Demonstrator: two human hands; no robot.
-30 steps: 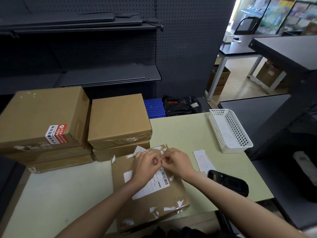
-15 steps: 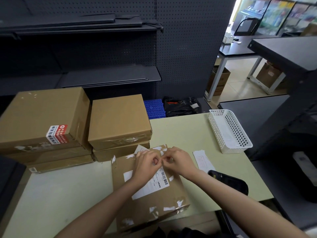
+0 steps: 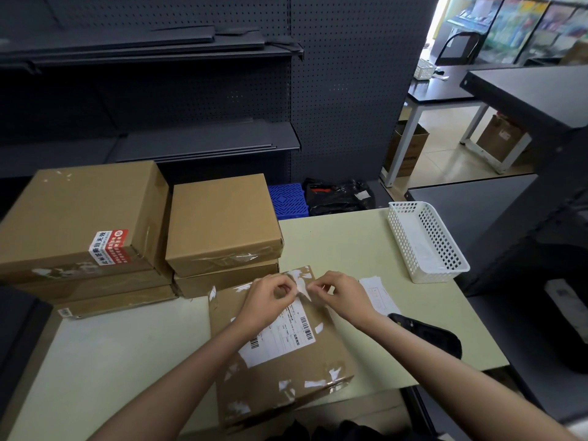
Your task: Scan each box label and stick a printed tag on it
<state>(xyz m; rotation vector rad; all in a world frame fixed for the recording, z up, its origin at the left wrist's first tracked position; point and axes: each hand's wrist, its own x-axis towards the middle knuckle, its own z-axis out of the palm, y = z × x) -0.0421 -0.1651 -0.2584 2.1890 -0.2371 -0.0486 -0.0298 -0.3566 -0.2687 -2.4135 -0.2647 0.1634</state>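
Note:
A flat brown box lies at the table's near edge, with a white barcode label on its top. Over its far end my left hand and my right hand pinch a small white tag between their fingertips. The tag hangs stretched between the two hands, just above the box. Two stacks of brown boxes stand behind: a larger stack at the left and a smaller one beside it. A black handheld scanner lies on the table under my right forearm.
A white perforated basket stands at the table's right side. A sheet of white paper lies next to my right hand. Dark pegboard shelving fills the back. A dark counter borders the table on the right.
My hands have drawn slightly apart, and the small white tag now shows stretched between them. The boxes and the scanner have not moved.

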